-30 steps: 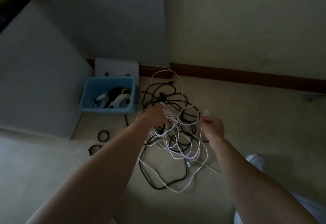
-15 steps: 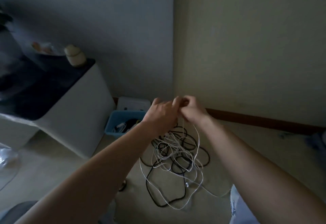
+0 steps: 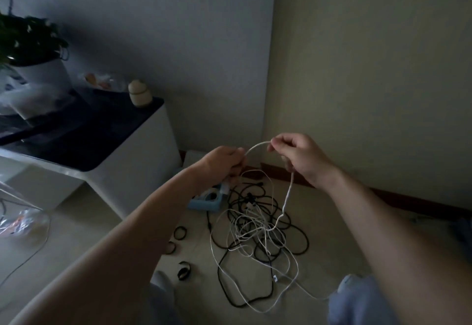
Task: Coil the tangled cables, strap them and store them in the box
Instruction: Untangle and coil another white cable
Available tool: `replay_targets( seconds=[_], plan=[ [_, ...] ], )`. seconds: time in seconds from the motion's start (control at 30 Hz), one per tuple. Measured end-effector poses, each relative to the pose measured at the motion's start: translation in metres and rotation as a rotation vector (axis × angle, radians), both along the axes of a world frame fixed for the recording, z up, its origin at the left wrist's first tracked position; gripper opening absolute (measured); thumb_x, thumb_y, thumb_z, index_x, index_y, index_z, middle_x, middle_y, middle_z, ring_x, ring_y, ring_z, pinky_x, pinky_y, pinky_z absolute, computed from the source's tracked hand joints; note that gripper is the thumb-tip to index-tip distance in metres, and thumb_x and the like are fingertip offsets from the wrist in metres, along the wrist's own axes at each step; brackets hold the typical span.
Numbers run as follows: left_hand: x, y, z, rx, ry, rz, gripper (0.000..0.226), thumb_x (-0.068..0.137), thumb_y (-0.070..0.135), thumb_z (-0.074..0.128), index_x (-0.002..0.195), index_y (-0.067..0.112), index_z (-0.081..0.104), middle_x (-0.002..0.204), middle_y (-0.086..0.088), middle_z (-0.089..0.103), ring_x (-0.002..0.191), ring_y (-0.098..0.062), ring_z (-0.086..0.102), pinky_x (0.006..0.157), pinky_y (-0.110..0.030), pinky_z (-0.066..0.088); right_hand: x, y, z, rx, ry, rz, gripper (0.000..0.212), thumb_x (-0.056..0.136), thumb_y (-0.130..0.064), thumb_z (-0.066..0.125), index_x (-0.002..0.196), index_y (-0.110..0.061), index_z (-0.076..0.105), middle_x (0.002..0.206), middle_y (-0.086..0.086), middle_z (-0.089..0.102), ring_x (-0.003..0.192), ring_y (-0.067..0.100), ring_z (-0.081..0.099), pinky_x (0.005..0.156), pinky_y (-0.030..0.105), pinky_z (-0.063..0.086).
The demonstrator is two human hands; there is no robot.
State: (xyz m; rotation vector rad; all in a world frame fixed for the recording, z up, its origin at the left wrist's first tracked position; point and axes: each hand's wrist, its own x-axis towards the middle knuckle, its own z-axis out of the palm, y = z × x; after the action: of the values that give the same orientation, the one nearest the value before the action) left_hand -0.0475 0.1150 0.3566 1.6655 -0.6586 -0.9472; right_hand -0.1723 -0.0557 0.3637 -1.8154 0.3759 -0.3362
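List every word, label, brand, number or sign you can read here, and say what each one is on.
No text can be read in this dim view.
plastic bag beside the plant pot: dark blue marks, too blurred to read.
white connector on the floor: a tiny mark, too small to read.
blue box, white cable, black straps: no print visible.
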Motion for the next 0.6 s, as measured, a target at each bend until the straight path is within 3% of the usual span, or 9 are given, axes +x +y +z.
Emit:
replay_targets(
  seconds=[0.1,0.2,0.33,0.5,0.6],
  plan=[
    [-0.013,-0.005,0.005,-0.096,0.338,-0.013,0.037,0.109,0.029,0.034,0.087,0.009,0.056,0.054,0.003,0.037,0.046,-0.013,0.037,0.053,-0.028,0.042,0.008,0.003,-0.001,-0.096,-0.094,-0.075,0.024,0.103,-0.02,0.056,0.083,-0.015,0.07,0.044,-0.024,0.05,0.043,-0.006,0.049,0.047,0.01,0.035],
    [-0.021,-0.011,0.011,-0.097,0.487,-0.016,0.039,0.107,0.037,0.036,0.088,0.014,0.06,0.055,0.001,0.039,0.043,-0.012,0.034,0.048,-0.023,0.036,0.013,0.002,0.0,-0.199,-0.094,0.007,0.021,0.101,-0.015,0.059,0.088,-0.006,0.073,0.048,-0.027,0.053,0.048,-0.012,0.052,0.047,0.005,0.039],
    [-0.027,-0.015,0.014,-0.145,0.637,-0.014,0.033,0.103,0.032,0.034,0.079,0.019,0.052,0.047,0.007,0.028,0.036,-0.007,0.022,0.04,-0.02,0.022,0.017,-0.003,-0.009,-0.293,-0.097,-0.046,0.022,0.098,-0.024,0.064,0.08,-0.018,0.075,0.057,-0.026,0.061,0.055,-0.01,0.054,0.054,0.006,0.036],
    [-0.03,-0.017,0.021,-0.32,0.712,-0.054,0.035,0.103,0.033,0.033,0.077,0.019,0.053,0.042,0.008,0.029,0.034,-0.005,0.023,0.037,-0.02,0.017,0.015,-0.008,-0.02,-0.084,0.056,0.034,0.051,0.088,-0.062,0.057,0.062,-0.019,0.048,0.047,-0.013,0.04,0.041,0.004,0.035,0.048,0.023,0.034],
    [-0.029,-0.018,0.027,-0.457,0.711,0.047,0.04,0.106,0.039,0.03,0.077,0.019,0.05,0.043,0.008,0.031,0.034,-0.005,0.025,0.039,-0.02,0.016,0.012,-0.009,-0.026,0.119,0.165,0.182,0.048,0.099,-0.056,0.047,0.067,-0.019,0.045,0.05,-0.012,0.038,0.042,0.008,0.034,0.052,0.025,0.045]
  ],
)
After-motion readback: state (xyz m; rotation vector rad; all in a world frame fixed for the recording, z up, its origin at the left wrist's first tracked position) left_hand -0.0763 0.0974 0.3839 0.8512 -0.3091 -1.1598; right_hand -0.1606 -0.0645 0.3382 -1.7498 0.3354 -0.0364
